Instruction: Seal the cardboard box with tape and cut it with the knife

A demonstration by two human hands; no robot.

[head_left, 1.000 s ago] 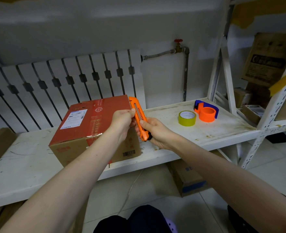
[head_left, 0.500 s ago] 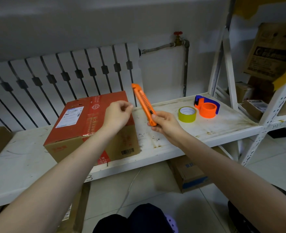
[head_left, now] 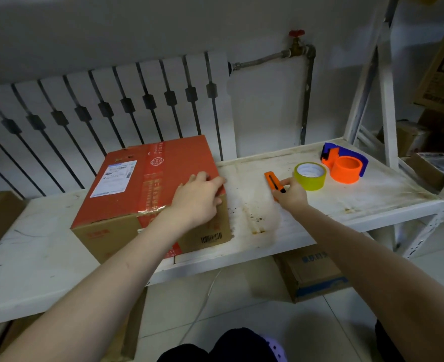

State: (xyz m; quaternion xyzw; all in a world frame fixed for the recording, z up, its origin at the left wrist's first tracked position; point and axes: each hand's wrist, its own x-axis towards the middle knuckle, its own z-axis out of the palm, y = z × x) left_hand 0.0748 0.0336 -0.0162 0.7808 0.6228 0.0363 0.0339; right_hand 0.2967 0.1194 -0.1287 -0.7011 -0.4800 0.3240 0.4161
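Observation:
A cardboard box [head_left: 137, 184] with a red top and a white shipping label sits on the white shelf [head_left: 255, 212]. Shiny tape runs across its top and down the front. My left hand [head_left: 197, 197] lies flat on the box's right front corner, fingers spread. To the right, my right hand [head_left: 291, 193] holds an orange utility knife [head_left: 273, 181] low against the shelf surface, just left of a yellow tape roll [head_left: 310, 176]. Whether the blade is out cannot be seen.
An orange and blue tape dispenser [head_left: 345, 165] stands behind the yellow roll. A white radiator [head_left: 98, 108] and a pipe with a red valve [head_left: 296, 37] line the wall. More cardboard boxes sit on the right rack [head_left: 424, 165] and under the shelf [head_left: 312, 273].
My right hand has lowered the knife from mid-air down to the shelf near the yellow roll. My left hand left the knife and settled on the box's corner.

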